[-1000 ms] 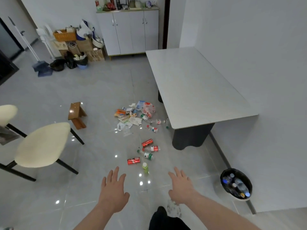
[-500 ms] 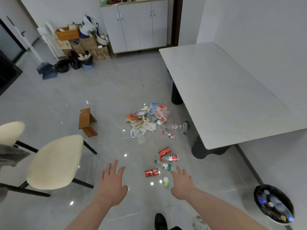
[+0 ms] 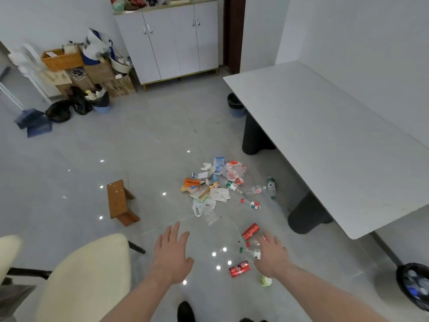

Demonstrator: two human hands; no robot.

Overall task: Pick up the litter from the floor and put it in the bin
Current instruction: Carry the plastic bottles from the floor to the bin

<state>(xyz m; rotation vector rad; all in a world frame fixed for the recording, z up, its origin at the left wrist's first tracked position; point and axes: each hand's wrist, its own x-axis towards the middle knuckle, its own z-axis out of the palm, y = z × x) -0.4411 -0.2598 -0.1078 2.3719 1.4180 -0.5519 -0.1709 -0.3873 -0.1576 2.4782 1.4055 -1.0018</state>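
Litter [image 3: 216,182] is scattered on the grey floor [image 3: 144,145] beside the white table [image 3: 325,135]. Both hands are held out above the floor with fingers spread, and nothing is gripped. A red can [image 3: 239,268] lies just left of the right hand [image 3: 272,257]; the left hand [image 3: 173,254] is well apart from it. The bin [image 3: 413,283] stands at the right edge.

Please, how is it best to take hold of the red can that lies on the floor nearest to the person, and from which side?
Grip the nearest red can round the middle of its body, coming straight down from above. It lies on its side on the floor, so the round wall faces up and the ends point sideways. The right hand is open just beside it and seems best placed; fingers should span the can's width.
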